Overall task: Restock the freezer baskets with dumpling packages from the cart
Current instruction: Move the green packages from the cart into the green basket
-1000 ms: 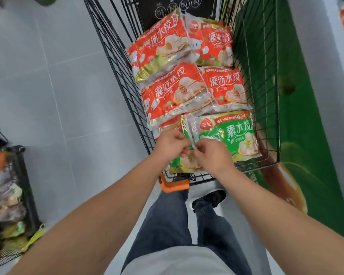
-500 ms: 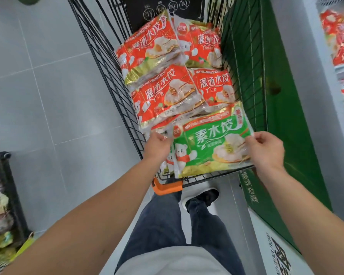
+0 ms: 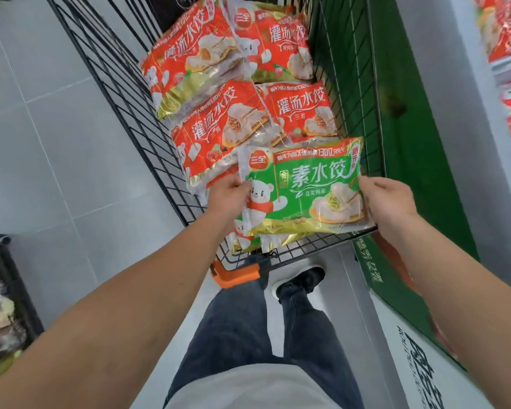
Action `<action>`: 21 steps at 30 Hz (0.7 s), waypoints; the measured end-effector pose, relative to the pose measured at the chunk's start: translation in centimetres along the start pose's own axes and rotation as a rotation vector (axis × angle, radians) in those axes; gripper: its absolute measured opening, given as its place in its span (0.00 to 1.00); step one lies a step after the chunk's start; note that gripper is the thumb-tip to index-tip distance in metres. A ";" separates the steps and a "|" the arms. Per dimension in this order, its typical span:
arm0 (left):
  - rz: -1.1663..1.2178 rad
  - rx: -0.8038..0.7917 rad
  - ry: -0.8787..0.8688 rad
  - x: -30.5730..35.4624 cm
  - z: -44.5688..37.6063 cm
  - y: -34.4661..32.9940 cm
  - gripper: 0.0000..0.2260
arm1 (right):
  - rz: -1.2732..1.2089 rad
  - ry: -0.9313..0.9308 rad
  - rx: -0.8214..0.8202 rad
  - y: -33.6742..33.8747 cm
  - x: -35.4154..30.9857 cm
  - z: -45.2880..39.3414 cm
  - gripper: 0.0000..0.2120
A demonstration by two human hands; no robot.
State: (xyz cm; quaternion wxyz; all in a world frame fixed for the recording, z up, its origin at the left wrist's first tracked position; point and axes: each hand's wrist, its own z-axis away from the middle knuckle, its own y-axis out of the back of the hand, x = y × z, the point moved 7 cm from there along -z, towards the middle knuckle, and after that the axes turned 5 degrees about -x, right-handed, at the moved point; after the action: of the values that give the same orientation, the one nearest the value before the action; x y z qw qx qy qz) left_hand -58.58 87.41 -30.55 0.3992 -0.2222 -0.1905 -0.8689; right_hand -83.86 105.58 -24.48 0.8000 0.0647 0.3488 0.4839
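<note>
I'm looking down at grey floor tiles (image 3: 50,149), and the black wire cart (image 3: 124,93) fills the middle of my view, its near rim close to the knees. Hard against its right side stands the freezer cabinet (image 3: 410,160), green panel facing the cart, white edge running up the right, with blurred red packs on its shelf at the top corner. Inside the cart I see four red dumpling packages (image 3: 219,125) lying overlapped in two rows, pushed toward the far end. Closer in, the green dumpling package (image 3: 307,190) is face up at the near end of the cart, above another green pack whose corner peeks out underneath it. My left hand (image 3: 224,196) pinches its left edge, fingers curled over the bear print; my right hand (image 3: 387,199) grips the right edge, fingers wrapped round the seam. Down at the bottom, dark jeans and one black shoe (image 3: 301,280), plus an orange clip (image 3: 236,276) on the cart's near rail. Far left, a dark basket (image 3: 15,290) of blurred goods
</note>
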 end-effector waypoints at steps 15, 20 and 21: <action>-0.184 -0.169 -0.353 12.4 11.2 -8.5 0.06 | -0.273 0.159 0.333 14.0 4.8 8.2 0.12; -0.191 -0.247 -0.399 14.4 16.1 -15.8 0.09 | -0.397 0.259 0.395 22.4 8.1 11.2 0.13; -0.217 -0.258 -0.423 14.8 17.3 -17.8 0.10 | -0.407 0.269 0.402 24.3 9.1 11.4 0.14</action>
State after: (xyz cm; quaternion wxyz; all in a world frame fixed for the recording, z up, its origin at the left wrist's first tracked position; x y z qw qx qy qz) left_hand -77.03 97.97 -11.00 0.2234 -0.4261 -0.1802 -0.8580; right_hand -91.85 128.46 -9.74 0.7984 0.0856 0.5458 0.2395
